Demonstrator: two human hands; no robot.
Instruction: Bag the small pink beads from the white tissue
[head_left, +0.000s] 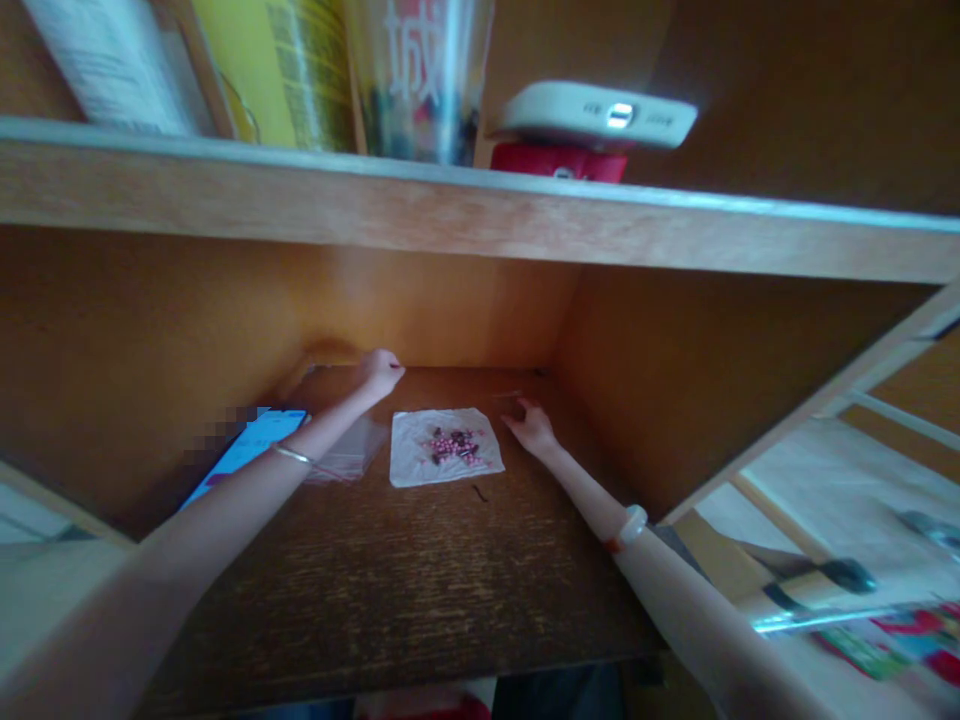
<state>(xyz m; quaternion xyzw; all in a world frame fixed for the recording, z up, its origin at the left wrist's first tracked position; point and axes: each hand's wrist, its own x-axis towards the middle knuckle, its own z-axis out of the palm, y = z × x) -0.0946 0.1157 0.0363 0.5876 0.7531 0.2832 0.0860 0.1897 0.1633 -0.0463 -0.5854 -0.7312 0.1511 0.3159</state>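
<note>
On the wooden desk (390,570) lies a white paper napkin (409,455) with a small heap of pink and dark beads (456,446). Behind the napkin's left corner, my left hand (382,373) is raised with its fingers closed; whatever they may pinch is too small to make out. To the right of the napkin, my right hand (531,430) is low over the desk, thumb and forefinger apart. A faint thin strand (507,396) shows near its fingertips. A short dark thread-like piece (480,493) lies in front of the napkin.
Clear plastic bags (349,450) and a lit phone (251,450) lie left, partly behind my left forearm. A shelf edge (450,215) runs overhead, bearing a cup (420,80), a yellow container (300,70), and a white device (600,112) on a red item. Side panels enclose the desk.
</note>
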